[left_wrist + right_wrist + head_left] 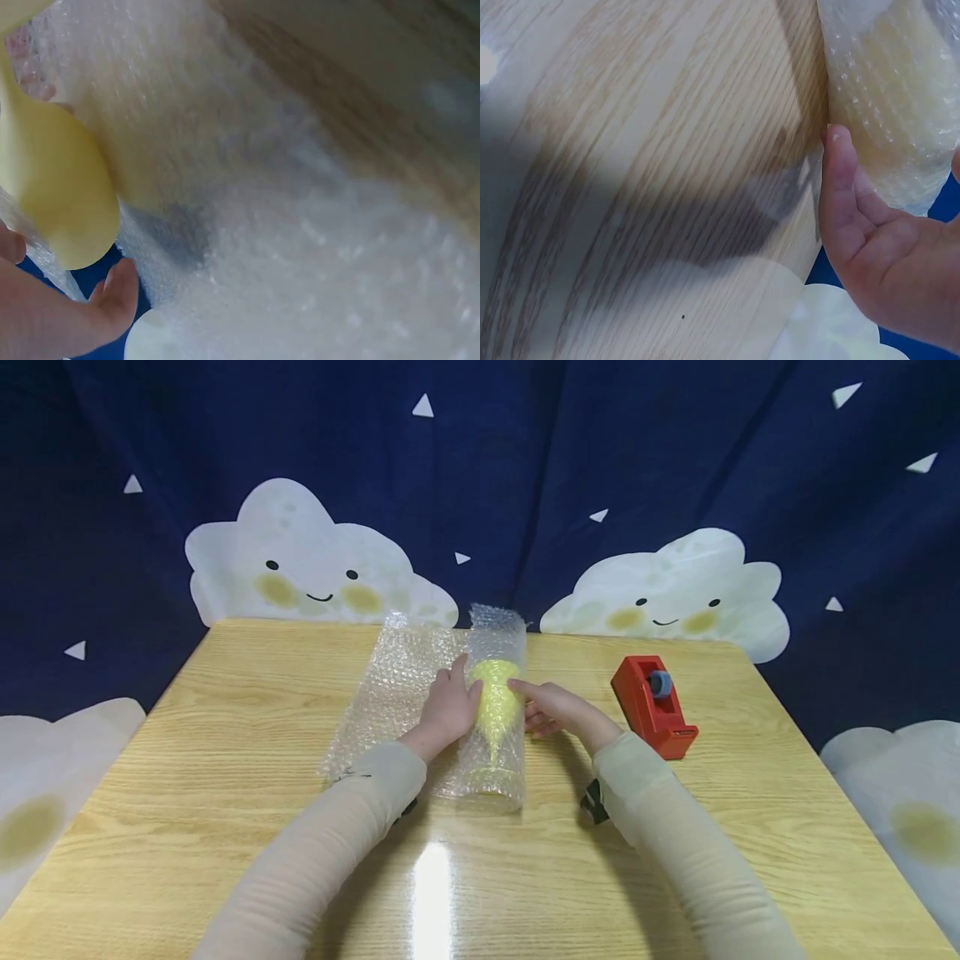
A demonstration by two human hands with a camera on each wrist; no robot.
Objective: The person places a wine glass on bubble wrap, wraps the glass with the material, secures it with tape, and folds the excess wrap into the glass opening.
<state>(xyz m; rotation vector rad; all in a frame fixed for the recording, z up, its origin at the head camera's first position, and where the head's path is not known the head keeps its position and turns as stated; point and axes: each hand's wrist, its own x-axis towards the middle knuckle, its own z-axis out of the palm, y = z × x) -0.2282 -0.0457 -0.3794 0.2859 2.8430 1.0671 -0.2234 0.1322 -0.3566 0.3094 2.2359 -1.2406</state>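
Observation:
A yellow goblet-shaped object (495, 700) lies inside a roll of bubble wrap (498, 643), its wide bowl away from me and its narrow stem towards me. My left hand (450, 706) is at the roll's left side, with the thumb against the wrapped bowl and a finger reaching forward. From the other side my right hand (555, 708) holds the roll, thumb on top and fingers low along its side. In the left wrist view the smooth yellow bowl (64, 180) shows through the roll's open end, near my left fingers (116, 296).
A flat sheet of bubble wrap (405, 677) spreads left from the roll over the wooden table (225, 752). To the right stands a red tape dispenser (652, 706) with a blue-cored roll. Behind the table hangs a dark blue curtain (510, 460) with cloud prints.

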